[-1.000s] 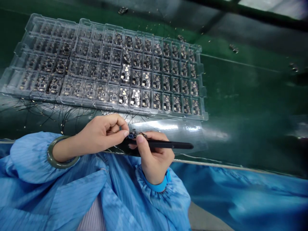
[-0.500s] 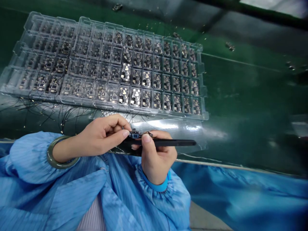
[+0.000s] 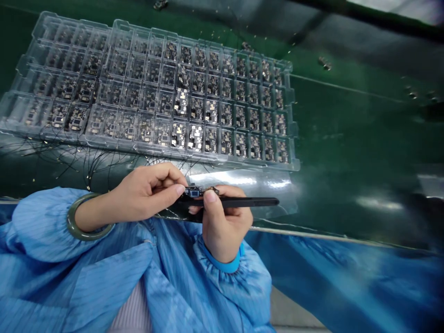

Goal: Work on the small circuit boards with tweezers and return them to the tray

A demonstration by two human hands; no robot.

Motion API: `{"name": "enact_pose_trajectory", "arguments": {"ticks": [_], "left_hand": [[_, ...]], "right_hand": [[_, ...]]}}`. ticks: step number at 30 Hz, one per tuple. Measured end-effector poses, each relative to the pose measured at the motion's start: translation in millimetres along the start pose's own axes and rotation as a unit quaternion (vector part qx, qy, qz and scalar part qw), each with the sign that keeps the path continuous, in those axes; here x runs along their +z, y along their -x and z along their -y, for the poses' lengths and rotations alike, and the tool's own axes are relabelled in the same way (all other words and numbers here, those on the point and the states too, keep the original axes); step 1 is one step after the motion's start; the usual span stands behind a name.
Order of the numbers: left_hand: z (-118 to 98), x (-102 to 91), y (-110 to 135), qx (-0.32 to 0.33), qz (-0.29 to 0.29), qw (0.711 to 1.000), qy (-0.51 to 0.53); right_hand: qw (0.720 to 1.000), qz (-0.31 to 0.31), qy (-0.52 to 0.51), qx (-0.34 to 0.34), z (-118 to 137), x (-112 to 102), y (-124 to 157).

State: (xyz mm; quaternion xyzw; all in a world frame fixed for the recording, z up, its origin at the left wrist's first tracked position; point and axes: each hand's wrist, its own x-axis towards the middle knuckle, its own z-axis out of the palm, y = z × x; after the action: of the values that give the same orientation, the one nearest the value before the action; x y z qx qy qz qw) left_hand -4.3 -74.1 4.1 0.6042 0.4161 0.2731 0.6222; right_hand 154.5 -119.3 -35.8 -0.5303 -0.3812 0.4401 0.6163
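A small circuit board (image 3: 194, 192) with a bluish square part on it is held in front of my body, between both hands. My left hand (image 3: 149, 192) is closed, its thumb and forefinger pinched at the board's left end; whether a thin wire is also caught there is too small to tell. With its thumb on top, my right hand (image 3: 227, 219) grips the board's right end. A slim black tool (image 3: 256, 202) also lies in that hand, running under the thumb and pointing out to the right. Its left end is partly hidden by my fingers.
Clear plastic trays (image 3: 208, 156) with many compartments of circuit boards lie just beyond my hands. Thin black wires (image 3: 92, 164) stick out along their near edge. A clear sheet (image 3: 243, 178) lies on the green table (image 3: 347, 152). Loose small parts (image 3: 325, 63) are scattered farther back.
The view has shifted slightly. Both hands keep the same hold on the board, and the black tool stays in my right hand, tilted a little differently.
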Motion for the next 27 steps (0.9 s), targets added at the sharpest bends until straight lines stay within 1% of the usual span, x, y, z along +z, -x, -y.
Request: {"name": "enact_pose_trajectory", "arguments": {"ticks": [5,8,11,16,20,23,27], "left_hand": [[3.2,-2.3,1.9,0.028,0.0,0.999,-0.034],[3.4,-3.3,2.7,0.03,0.0,0.999,-0.039],[1.3,-3.6,2.7,0.022,0.003,0.999,-0.032],[-0.8,-3.4,1.8,0.007,0.01,1.0,-0.028],[2.9,-3.4,0.7,-0.024,0.053,0.997,-0.055],[5.6,-3.6,0.2,-0.05,0.08,0.993,-0.071],[6.7,-3.8,0.0,-0.06,0.1,0.99,-0.077]], "right_hand": [[1.0,0.01,0.006,0.01,-0.2,-0.6,1.1],[0.999,0.024,-0.024,0.016,2.4,-5.0,0.7],[0.998,0.028,-0.06,0.024,11.0,-11.9,-2.7],[0.997,0.018,-0.072,-0.006,30.8,-18.9,-9.7],[0.999,0.004,-0.026,-0.044,37.1,-17.4,-13.3],[0.998,0.043,0.03,-0.042,36.7,-15.6,-18.9],[0.992,0.101,0.08,-0.009,36.0,-13.4,-28.3]]}}
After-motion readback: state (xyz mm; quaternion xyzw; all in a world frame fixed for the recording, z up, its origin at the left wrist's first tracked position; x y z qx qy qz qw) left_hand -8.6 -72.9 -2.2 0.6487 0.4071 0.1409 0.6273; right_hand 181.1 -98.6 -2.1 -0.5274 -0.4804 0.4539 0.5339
